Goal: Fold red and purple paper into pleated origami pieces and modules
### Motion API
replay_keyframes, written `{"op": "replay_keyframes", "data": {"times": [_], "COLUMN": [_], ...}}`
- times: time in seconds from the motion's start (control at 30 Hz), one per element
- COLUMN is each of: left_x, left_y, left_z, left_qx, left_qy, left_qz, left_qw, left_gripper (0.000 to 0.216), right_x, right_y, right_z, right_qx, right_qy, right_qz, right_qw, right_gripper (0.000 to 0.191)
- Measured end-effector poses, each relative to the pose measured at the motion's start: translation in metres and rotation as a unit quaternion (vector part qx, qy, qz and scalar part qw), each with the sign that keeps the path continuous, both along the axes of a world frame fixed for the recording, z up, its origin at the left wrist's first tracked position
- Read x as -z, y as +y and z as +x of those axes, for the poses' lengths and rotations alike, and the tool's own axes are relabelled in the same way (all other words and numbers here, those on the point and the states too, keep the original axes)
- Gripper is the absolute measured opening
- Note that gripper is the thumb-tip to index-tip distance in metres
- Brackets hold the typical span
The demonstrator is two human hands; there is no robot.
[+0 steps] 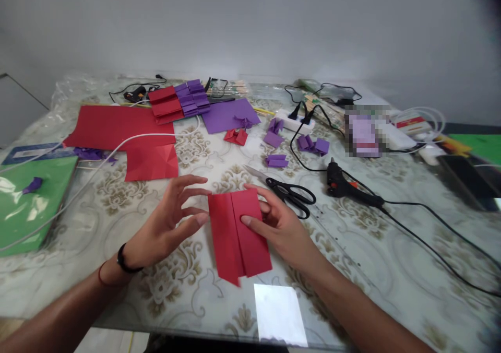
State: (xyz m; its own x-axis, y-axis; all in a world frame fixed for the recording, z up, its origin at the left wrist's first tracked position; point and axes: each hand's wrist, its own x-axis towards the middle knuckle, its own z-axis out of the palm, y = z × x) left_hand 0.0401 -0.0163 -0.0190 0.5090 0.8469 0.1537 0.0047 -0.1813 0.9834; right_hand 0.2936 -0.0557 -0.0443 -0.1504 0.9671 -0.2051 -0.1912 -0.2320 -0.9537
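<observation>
Pinching a folded red paper (252, 233) by its upper right side, my right hand (279, 225) held the sheet tilted over the table (219, 316), near the middle of its near edge, thumb on top and fingers tucked behind. My left hand (164, 227) hovered at the sheet's left side with its fingers spread and curved, gripping nothing. Whether the thumb or a fingertip brushed the paper, I could not tell.

Folding appeared to be the step in hand: 2 long panels met along a lengthwise line, the left panel's lower corner jutting past the right. As I judged it, the next move called for my left fingers to steady that panel and line up the edges before pressing the crease. The scissors (274, 183) and glue gun (354, 192) lay beyond my right hand, toward the table's right edge, and neither was in use.

Hidden were the paper's underside and most of my right fingers. The lower tip of the sheet was smeared by blur. Toward the table's far right corner, a pixelated patch (366, 133) masked an object; at the left edge, a green pack (43, 201) was cut off by the frame.
</observation>
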Motion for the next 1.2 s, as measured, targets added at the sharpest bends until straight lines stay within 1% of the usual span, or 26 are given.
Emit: {"op": "replay_keyframes", "data": {"times": [0.07, 0.13, 0.17, 0.23, 0.27, 0.3, 0.37, 0.4, 0.47, 0.53, 0.63, 0.73, 0.8, 0.9, 1.0, 1.07, 1.13, 1.2], "left_x": [0.006, 0.011, 0.013, 0.014, 0.014, 0.013, 0.012, 0.011, 0.010, 0.009, 0.005, 0.002, 0.002, 0.002, 0.004, 0.004, 0.005, 0.005], "left_y": [-0.001, -0.001, -0.001, -0.002, -0.002, -0.003, -0.004, -0.004, -0.006, -0.006, -0.006, -0.006, -0.006, -0.005, -0.004, -0.004, -0.003, -0.003], "left_z": [0.003, 0.006, 0.008, 0.011, 0.012, 0.013, 0.015, 0.015, 0.016, 0.016, 0.016, 0.016, 0.016, 0.014, 0.012, 0.012, 0.011, 0.011], "left_qx": [-0.015, -0.034, -0.041, -0.021, 0.004, 0.032, 0.082, 0.093, 0.089, 0.071, 0.050, 0.051, 0.060, 0.066, 0.062, 0.055, 0.043, 0.037], "left_qy": [-0.005, 0.018, 0.025, 0.017, 0.010, 0.008, 0.024, 0.034, 0.046, 0.034, -0.006, -0.030, -0.031, -0.031, -0.041, -0.046, -0.049, -0.056], "left_qz": [-0.080, -0.134, -0.159, -0.209, -0.230, -0.243, -0.244, -0.234, -0.216, -0.204, -0.190, -0.177, -0.175, -0.182, -0.187, -0.190, -0.193, -0.193], "left_qw": [0.997, 0.990, 0.986, 0.977, 0.973, 0.970, 0.966, 0.967, 0.971, 0.976, 0.980, 0.982, 0.982, 0.981, 0.980, 0.979, 0.979, 0.979], "left_gripper": [0.069, 0.086, 0.092, 0.093, 0.087, 0.075, 0.044, 0.032, 0.025, 0.024, 0.026, 0.028, 0.027, 0.026, 0.028, 0.031, 0.033, 0.033], "right_x": [-0.002, -0.005, -0.006, -0.007, -0.008, -0.007, -0.006, -0.005, -0.002, 0.000, -0.001, -0.006, -0.009, -0.010, -0.007, -0.004, -0.003, -0.004], "right_y": [-0.001, -0.003, -0.004, -0.005, -0.005, -0.005, -0.005, -0.004, -0.004, -0.005, -0.007, -0.010, -0.011, -0.011, -0.009, -0.009, -0.008, -0.007], "right_z": [-0.002, -0.004, -0.006, -0.008, -0.009, -0.010, -0.012, -0.013, -0.014, -0.014, -0.013, -0.014, -0.015, -0.016, -0.015, -0.014, -0.012, -0.010], "right_qx": [0.015, 0.021, 0.021, 0.025, 0.029, 0.035, 0.048, 0.061, 0.093, 0.101, 0.047, -0.002, -0.020, -0.038, -0.043, -0.047, -0.055, -0.054], "right_qy": [0.000, -0.002, 0.000, 0.004, 0.003, -0.003, -0.016, -0.018, -0.017, -0.038, -0.121, -0.162, -0.155, -0.111, -0.055, -0.027, -0.018, -0.035], "right_qz": [-0.002, 0.005, 0.011, 0.021, 0.026, 0.031, 0.039, 0.046, 0.063, 0.087, 0.103, 0.098, 0.092, 0.086, 0.092, 0.095, 0.098, 0.108], "right_qw": [1.000, 1.000, 1.000, 0.999, 0.999, 0.999, 0.998, 0.997, 0.994, 0.990, 0.986, 0.982, 0.983, 0.989, 0.993, 0.994, 0.994, 0.992], "right_gripper": [0.069, 0.070, 0.071, 0.069, 0.066, 0.063, 0.055, 0.054, 0.053, 0.046, 0.033, 0.040, 0.041, 0.037, 0.035, 0.037, 0.038, 0.036]}}
